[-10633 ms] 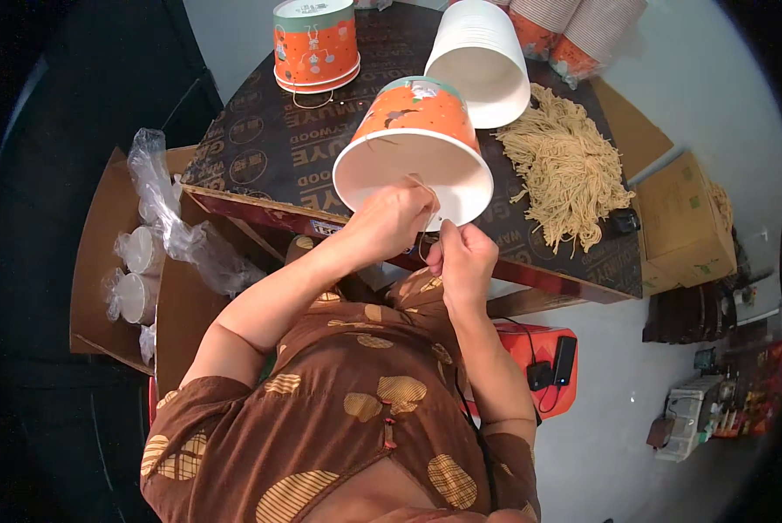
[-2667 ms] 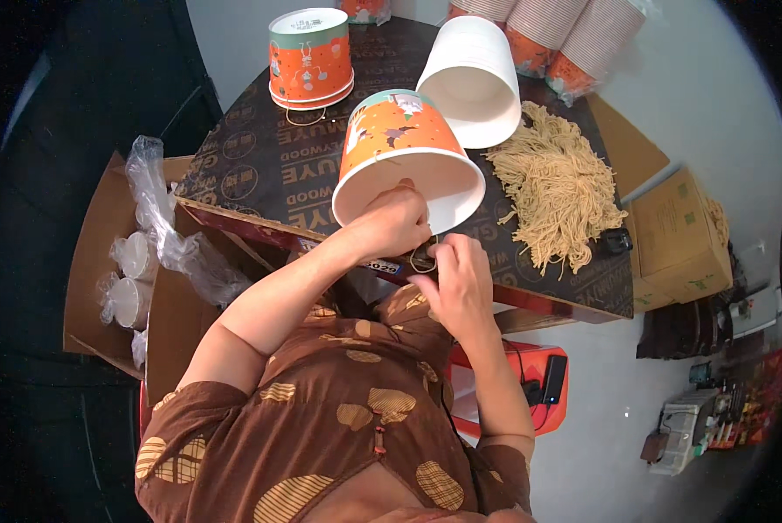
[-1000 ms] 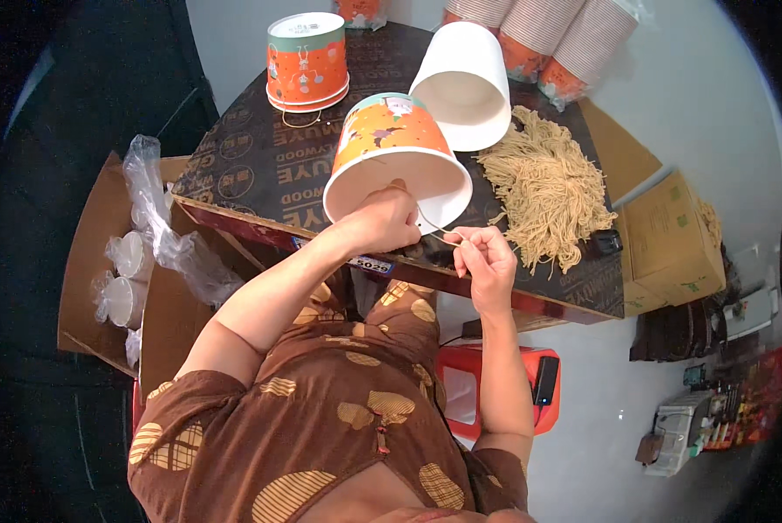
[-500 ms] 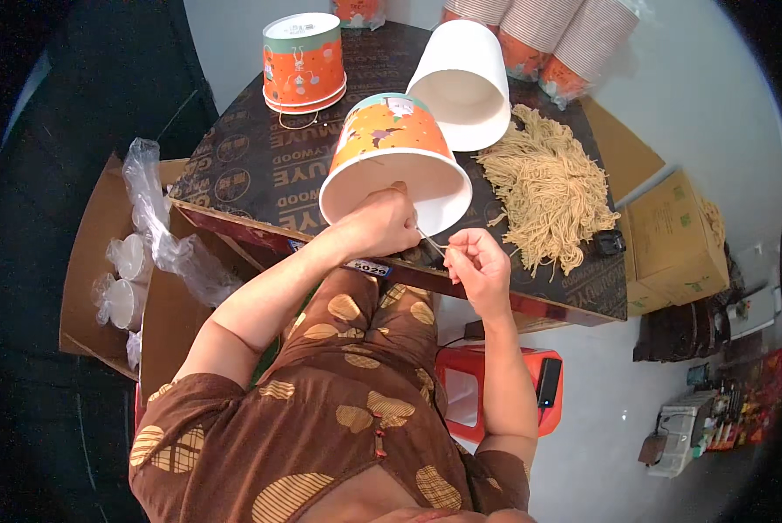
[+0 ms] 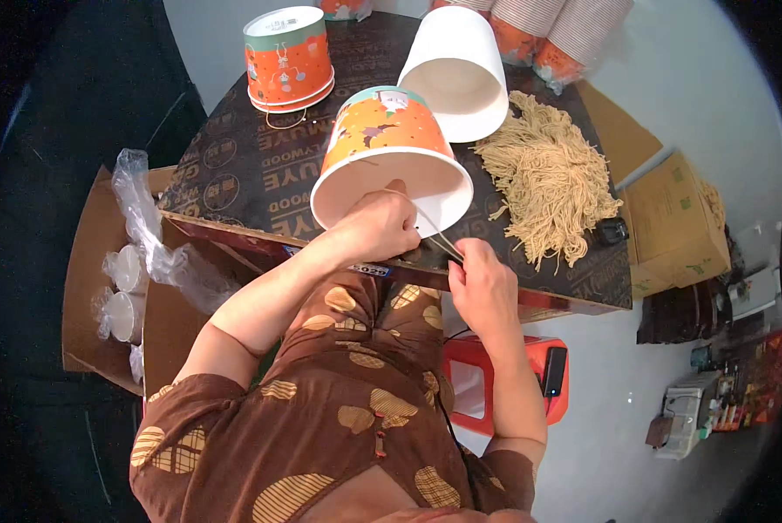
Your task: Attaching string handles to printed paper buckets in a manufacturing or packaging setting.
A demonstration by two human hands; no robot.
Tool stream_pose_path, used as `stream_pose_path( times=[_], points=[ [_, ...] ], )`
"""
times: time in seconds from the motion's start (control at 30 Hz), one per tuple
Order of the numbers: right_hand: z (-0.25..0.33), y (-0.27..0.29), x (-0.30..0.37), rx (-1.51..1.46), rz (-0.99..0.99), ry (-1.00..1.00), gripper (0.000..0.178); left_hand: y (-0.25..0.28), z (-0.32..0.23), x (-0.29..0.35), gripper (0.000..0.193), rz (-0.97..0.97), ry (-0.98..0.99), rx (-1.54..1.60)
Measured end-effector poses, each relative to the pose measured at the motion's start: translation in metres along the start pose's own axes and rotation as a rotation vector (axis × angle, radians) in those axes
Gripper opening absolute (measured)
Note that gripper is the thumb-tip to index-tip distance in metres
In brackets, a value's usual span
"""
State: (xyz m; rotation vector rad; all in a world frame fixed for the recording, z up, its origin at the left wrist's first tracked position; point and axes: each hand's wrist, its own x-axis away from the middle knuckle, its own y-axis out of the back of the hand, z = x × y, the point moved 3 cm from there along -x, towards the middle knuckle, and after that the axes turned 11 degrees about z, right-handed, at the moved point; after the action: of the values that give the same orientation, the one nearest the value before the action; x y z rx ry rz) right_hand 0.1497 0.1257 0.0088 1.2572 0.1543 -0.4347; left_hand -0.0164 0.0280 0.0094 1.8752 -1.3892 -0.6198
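A paper bucket [image 5: 382, 131], orange and yellow with a teal band, lies tilted at the table's front edge, its white mouth towards me. My left hand [image 5: 378, 228] is in front of that mouth, closed, with a finger reaching inside. A thin beige cord [image 5: 437, 234] comes from the bucket and my left hand. Its other end is pinched in my right hand [image 5: 485, 286], just right of the rim, and the cord is stretched between both hands. My left fingertips are partly hidden.
A plain white bucket [image 5: 456, 74] lies behind. Stacked orange buckets [image 5: 288, 65] with a cord stand upside down at left. A heap of beige cords [image 5: 552, 179] is at right. Nested buckets [image 5: 583, 39] stand behind. Cardboard boxes [image 5: 679, 222] flank the table; a red stool [image 5: 504, 379] is below.
My right hand has moved slightly right and down, drawing out a longer stretch of cord. My left hand stays at the bucket's mouth. The view has shifted a little.
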Motion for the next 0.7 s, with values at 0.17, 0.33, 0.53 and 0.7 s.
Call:
stream_pose_path(
  times=[0.17,0.33,0.53,0.7],
  points=[
    [0.008,0.004,0.005,-0.052,-0.009,-0.122,0.009,-0.004,0.001,0.004,0.01,-0.109,-0.06,0.01],
    [0.013,0.004,-0.007,-0.512,-0.005,-0.142,0.019,-0.001,-0.001,0.005,0.012,-0.158,-0.077,0.016],
    [0.005,-0.007,-0.01,-0.292,0.053,-0.133,0.033,-0.005,-0.001,0.006,0.007,-0.117,-0.138,0.131],
    [0.001,-0.009,-0.01,-0.393,0.026,-0.125,0.035,-0.01,0.001,0.002,0.013,-0.097,-0.133,0.362]
  ],
)
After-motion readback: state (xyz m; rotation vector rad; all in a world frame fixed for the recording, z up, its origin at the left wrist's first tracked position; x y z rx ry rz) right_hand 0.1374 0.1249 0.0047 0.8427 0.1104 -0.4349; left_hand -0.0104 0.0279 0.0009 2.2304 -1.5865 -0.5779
